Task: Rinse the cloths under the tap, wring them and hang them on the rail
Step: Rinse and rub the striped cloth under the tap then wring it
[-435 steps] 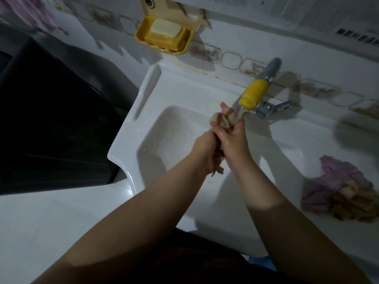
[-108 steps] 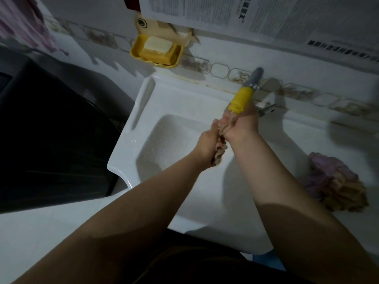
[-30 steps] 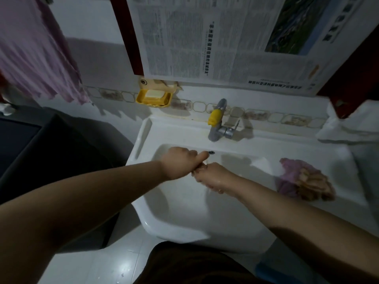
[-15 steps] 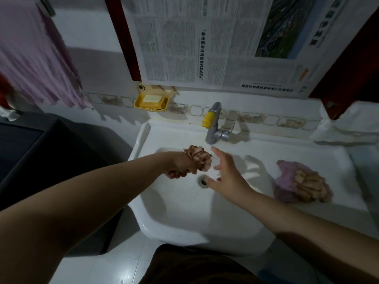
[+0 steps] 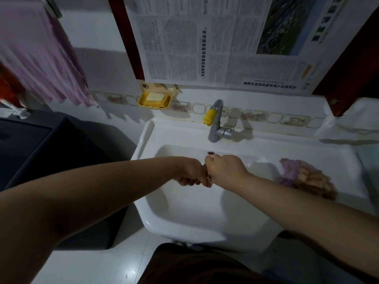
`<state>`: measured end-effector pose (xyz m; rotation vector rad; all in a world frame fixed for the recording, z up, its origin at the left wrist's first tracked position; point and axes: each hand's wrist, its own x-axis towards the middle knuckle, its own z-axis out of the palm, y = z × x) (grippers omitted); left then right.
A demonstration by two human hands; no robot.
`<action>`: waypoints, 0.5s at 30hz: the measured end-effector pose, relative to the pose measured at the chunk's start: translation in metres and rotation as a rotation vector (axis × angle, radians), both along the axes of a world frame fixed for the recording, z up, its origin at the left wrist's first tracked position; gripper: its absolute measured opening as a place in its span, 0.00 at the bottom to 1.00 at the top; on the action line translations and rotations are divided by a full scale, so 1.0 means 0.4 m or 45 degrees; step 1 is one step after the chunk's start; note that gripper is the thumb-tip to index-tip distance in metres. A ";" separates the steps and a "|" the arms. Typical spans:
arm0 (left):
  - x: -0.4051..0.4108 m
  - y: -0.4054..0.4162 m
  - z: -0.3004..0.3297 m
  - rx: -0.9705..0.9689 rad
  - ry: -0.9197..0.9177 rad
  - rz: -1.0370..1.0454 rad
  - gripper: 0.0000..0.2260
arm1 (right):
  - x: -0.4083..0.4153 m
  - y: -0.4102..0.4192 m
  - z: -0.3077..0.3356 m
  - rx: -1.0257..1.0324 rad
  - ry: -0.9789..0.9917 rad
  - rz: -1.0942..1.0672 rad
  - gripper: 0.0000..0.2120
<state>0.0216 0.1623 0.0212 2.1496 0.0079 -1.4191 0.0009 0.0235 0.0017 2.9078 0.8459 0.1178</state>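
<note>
Right hand point(image 5: 224, 169) rejoined left hand point(image 5: 191, 171), fists pressed together, cloth seemingly hidden inside

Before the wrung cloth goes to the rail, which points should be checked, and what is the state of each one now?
1. Both hands closed together: ok. Left hand and right hand meet, fists touching.
2. Cloth held securely: cannot tell. It is hidden inside the fists.
3. Wringing over the sink: ok. The hands are above the basin.
4. Tap off: cannot tell. No stream is visible, but the picture is dim.
5. Room on the rail: cannot tell. A pink cloth already hangs up left; the rest is out of view.
6. Other cloths waiting: not ok. A pile lies on the sink's right ledge.
</note>
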 end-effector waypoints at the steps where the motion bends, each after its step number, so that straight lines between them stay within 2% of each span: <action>1: -0.008 -0.008 -0.014 0.003 -0.206 0.033 0.08 | 0.000 0.010 0.014 -0.050 0.273 -0.168 0.11; 2: -0.018 -0.016 -0.028 0.028 -0.437 0.015 0.12 | 0.002 0.016 0.022 -0.045 0.463 -0.279 0.10; 4: -0.035 -0.026 -0.046 0.181 -0.876 -0.209 0.18 | 0.007 0.021 0.025 0.085 0.773 -0.419 0.05; 7: -0.022 -0.017 -0.051 0.315 -1.336 -0.610 0.19 | 0.005 0.009 0.026 0.654 1.266 -0.602 0.05; 10: 0.030 -0.002 -0.043 0.138 -1.749 -0.986 0.17 | -0.016 -0.003 0.039 1.155 1.585 -0.838 0.08; 12: 0.056 0.003 -0.031 -0.076 -1.930 -1.220 0.14 | -0.025 -0.004 0.039 1.336 1.886 -0.923 0.14; 15: 0.076 0.011 -0.016 -0.215 -2.067 -1.311 0.12 | -0.022 -0.016 0.032 1.501 2.279 -0.902 0.16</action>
